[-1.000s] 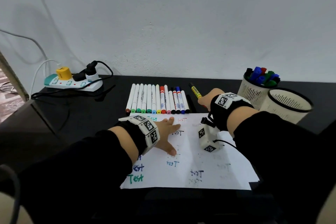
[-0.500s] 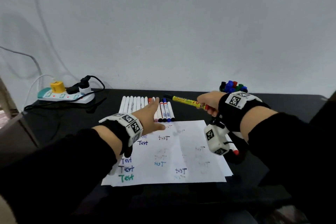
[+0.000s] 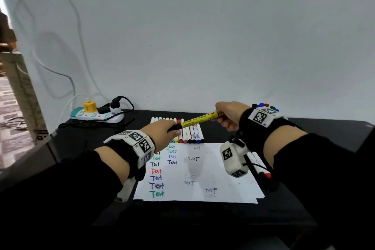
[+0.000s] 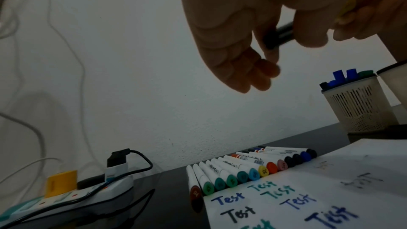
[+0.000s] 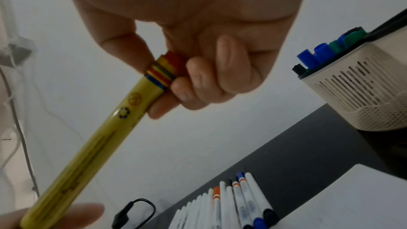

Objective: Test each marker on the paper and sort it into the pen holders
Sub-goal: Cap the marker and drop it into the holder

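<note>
Above paper (image 3: pixel 213 170), both hands grip yellow marker (image 3: pixel 199 120).

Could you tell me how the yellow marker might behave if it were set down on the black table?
The yellow marker looks like a smooth, round, rigid barrel, so it would probably roll on the table. Held level by the left hand and right hand, it seems light and shows no bending.

Yellow marker (image 3: pixel 199 120) with black cap spans between both hands, tilted, above the marker row (image 3: pixel 187 132) and paper (image 3: pixel 203 172)
</note>
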Tool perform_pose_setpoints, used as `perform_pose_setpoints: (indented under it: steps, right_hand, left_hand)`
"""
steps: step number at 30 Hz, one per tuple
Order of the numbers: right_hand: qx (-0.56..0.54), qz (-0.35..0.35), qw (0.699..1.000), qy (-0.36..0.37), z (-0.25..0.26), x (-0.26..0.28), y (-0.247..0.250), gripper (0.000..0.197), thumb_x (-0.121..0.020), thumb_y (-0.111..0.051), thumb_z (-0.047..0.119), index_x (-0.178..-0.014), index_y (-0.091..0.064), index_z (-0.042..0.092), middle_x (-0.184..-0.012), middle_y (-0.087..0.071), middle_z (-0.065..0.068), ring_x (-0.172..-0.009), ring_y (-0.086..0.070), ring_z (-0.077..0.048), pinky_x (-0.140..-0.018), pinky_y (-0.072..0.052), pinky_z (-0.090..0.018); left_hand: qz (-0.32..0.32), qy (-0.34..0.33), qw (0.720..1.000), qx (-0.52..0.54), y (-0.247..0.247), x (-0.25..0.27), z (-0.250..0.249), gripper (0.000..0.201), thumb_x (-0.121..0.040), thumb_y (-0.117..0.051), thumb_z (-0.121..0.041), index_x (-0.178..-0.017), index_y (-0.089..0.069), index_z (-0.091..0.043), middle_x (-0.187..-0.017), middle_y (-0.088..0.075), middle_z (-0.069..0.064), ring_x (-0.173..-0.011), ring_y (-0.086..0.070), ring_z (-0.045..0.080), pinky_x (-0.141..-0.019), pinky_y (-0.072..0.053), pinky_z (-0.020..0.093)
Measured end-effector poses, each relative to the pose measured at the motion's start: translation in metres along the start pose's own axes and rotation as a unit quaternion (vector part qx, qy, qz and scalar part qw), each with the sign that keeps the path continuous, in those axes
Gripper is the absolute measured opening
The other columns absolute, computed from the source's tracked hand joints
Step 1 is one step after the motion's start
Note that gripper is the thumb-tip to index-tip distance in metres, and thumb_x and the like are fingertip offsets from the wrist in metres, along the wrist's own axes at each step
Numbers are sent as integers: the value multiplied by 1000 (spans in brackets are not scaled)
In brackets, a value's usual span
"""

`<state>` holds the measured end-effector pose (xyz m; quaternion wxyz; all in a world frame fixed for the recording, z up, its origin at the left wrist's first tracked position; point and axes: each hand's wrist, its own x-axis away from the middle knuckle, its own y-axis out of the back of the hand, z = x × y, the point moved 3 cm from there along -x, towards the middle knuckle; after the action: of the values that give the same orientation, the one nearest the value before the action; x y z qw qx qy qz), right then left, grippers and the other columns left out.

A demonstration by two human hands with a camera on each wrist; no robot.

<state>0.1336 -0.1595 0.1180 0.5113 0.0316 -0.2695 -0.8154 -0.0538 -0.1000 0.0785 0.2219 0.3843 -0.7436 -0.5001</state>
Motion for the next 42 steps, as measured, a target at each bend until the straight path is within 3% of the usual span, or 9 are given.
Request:
perform_pose_setpoints:
  steps: [3,7,12,22,25,33,37,39,42]
  right_hand:
    - [-94,-29,995,18,4,1,-10,27,-87,-45,21,-64,-53,9,-55,-42,-1,-40,-29,-11,-41,-19,-16]
    - [-175,-62,982,21,3,5,-32,31,-91,-55,29,-67,-49,11,-55,-42,-3,-38,-30,-11,-35,-21,-14]
    - [-115,-51,992,-1,-7,14,-66,44,-91,-57,43,-63,-51,9,-54,-44,-3,-41,-36,-14,-37,-30,-21]
    - [-132,-27,990,-49,-29,17,-105,44,-94,-52,42,-64,-46,10,-55,-43,-2,-43,-34,-14,-42,-28,-24]
    - [-117,-40,991,-41,-24,12,-105,40,-94,-48,35,-67,-47,6,-57,-44,-6,-44,-36,-17,-44,-28,-28]
    - [-98,-27,995,3,-12,5,-100,41,-92,-43,25,-55,-36,12,-37,-34,-1,-26,-29,-13,-38,-23,-21]
    - [-96,-38,995,11,-9,1,-103,39,-90,-44,26,-55,-36,12,-40,-35,-3,-32,-31,-17,-41,-24,-25]
    - [-99,-45,994,9,-7,-1,-106,36,-89,-44,27,-57,-36,12,-50,-37,-5,-39,-32,-19,-43,-25,-27]
    - [-94,-64,993,-8,-4,-4,-110,30,-89,-45,28,-65,-42,10,-58,-44,-6,-48,-39,-20,-54,-35,-30]
  left_hand:
    - [-2,14,1000,16,4,4,-1,30,-100,-35,-37,-114,-52,-17,-72,-47,-7,-62,-46,8,-54,-33,21]
    - [25,35,997,66,2,11,-2,34,-100,-34,-38,-116,-55,-16,-74,-48,-4,-77,-54,16,-67,-41,26]
    - [65,57,978,188,-14,25,0,35,-101,-32,-34,-115,-57,-14,-75,-44,-4,-62,-44,10,-59,-40,18]
    - [84,77,988,101,-31,33,13,42,-101,-25,-39,-109,-56,-12,-75,-46,-5,-63,-43,8,-71,-40,27]
    - [92,85,984,126,-30,31,13,39,-101,-24,-40,-90,-50,-14,-72,-46,-3,-61,-41,11,-65,-39,26]
    - [153,144,912,352,-28,23,7,42,-103,-23,-33,-67,-34,-14,-37,-28,-8,-35,-21,8,-48,-20,21]
    - [181,148,885,403,-26,22,12,45,-102,-21,-38,-65,-35,-17,-36,-27,-9,-28,-21,5,-41,-21,17]
    - [180,154,889,393,-26,19,13,46,-102,-21,-39,-64,-35,-17,-37,-28,-9,-28,-22,5,-39,-21,16]
    - [150,156,929,302,-24,17,16,44,-102,-22,-38,-67,-37,-16,-47,-34,-5,-37,-28,8,-45,-27,19]
